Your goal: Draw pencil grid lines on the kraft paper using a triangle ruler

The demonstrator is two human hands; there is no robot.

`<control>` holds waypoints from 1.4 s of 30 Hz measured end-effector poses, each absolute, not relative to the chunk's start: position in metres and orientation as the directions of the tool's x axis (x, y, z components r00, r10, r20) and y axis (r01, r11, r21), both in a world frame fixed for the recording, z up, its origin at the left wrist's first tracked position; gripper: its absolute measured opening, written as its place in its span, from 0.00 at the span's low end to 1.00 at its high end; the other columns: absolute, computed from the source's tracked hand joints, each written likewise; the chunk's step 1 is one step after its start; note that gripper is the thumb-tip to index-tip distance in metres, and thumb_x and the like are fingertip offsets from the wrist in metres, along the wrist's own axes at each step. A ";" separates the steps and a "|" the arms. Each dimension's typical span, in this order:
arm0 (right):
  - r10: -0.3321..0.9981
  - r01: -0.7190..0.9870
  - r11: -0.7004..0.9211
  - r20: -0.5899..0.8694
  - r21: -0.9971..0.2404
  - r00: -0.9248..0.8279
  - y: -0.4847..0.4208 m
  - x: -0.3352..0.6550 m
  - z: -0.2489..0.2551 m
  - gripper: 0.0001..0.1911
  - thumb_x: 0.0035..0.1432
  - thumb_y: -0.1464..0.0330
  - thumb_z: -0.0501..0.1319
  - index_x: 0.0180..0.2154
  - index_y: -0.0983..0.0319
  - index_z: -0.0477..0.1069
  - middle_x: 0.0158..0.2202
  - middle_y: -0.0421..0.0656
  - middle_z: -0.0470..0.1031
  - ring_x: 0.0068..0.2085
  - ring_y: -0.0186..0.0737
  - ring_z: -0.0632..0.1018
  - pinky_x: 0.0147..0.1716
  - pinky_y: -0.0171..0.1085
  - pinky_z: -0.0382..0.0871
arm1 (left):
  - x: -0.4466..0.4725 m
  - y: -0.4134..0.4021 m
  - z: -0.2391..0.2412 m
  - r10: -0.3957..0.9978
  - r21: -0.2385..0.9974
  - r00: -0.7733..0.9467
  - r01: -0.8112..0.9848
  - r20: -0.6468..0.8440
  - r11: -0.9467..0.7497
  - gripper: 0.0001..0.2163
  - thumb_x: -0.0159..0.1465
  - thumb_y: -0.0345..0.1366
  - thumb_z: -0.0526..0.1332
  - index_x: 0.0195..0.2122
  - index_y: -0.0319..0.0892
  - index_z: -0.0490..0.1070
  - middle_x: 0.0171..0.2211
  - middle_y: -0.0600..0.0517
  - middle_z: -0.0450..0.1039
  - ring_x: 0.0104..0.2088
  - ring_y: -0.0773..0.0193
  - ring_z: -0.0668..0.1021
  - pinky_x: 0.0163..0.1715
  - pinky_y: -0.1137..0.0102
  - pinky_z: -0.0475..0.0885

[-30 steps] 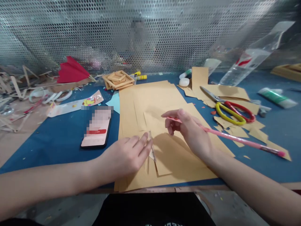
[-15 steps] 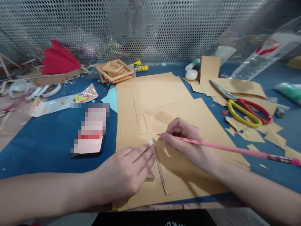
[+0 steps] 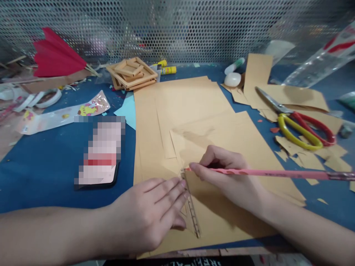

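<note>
Here, the blue surface [image 3: 55,155] carries overlapping tan paper sheets [image 3: 188,96], smooth and matte. The left hand [image 3: 158,210] lies flat, fingers extended; the right hand [image 3: 224,173] pinches a long pink pencil [image 3: 277,173], darker-patched, its tip at the far end of a slim, clear-looking ruler [image 3: 193,216] with dark ticks, partly under the left fingers.

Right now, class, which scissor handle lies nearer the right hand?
The yellow handle; the red handle lies beyond it, farther from the right hand that holds the pencil.
</note>
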State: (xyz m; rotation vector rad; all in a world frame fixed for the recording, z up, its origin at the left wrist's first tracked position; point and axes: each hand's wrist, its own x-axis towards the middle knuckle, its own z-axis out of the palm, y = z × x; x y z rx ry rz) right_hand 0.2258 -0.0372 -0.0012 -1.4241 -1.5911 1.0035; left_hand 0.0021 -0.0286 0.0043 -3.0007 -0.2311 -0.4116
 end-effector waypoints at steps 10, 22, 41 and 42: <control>0.995 0.409 0.085 0.055 -0.909 -0.083 -0.038 0.225 -0.001 0.14 0.55 0.71 0.62 0.22 0.61 0.59 0.19 0.33 0.59 0.22 0.28 0.59 0.18 0.32 0.50 | 0.004 -0.028 0.006 0.131 -0.072 0.949 0.158 0.287 -0.985 0.17 0.68 0.38 0.56 0.52 0.30 0.68 0.52 0.41 0.69 0.53 0.54 0.72 0.50 0.62 0.71; 0.997 0.422 0.055 0.031 -0.905 -0.064 -0.038 0.224 0.001 0.14 0.54 0.71 0.63 0.22 0.60 0.59 0.19 0.34 0.60 0.21 0.29 0.59 0.18 0.34 0.49 | 0.008 -0.028 0.009 0.125 -0.098 0.957 0.155 0.262 -0.983 0.16 0.69 0.37 0.53 0.51 0.29 0.69 0.51 0.39 0.70 0.52 0.53 0.74 0.48 0.62 0.73; 0.996 0.396 0.059 0.030 -0.916 -0.079 -0.038 0.223 0.001 0.14 0.54 0.70 0.63 0.22 0.60 0.59 0.20 0.34 0.61 0.21 0.28 0.59 0.18 0.34 0.49 | 0.010 -0.024 0.016 0.059 -0.115 0.973 0.086 0.222 -0.990 0.14 0.68 0.35 0.55 0.50 0.33 0.70 0.49 0.40 0.72 0.51 0.53 0.75 0.45 0.62 0.72; 0.997 0.393 0.054 0.026 -0.918 -0.076 -0.038 0.223 0.001 0.14 0.54 0.70 0.63 0.22 0.60 0.59 0.21 0.34 0.61 0.21 0.28 0.58 0.18 0.34 0.49 | 0.009 -0.023 0.016 0.058 -0.104 0.973 0.083 0.224 -0.991 0.13 0.68 0.35 0.55 0.50 0.34 0.71 0.49 0.41 0.72 0.50 0.54 0.75 0.45 0.63 0.72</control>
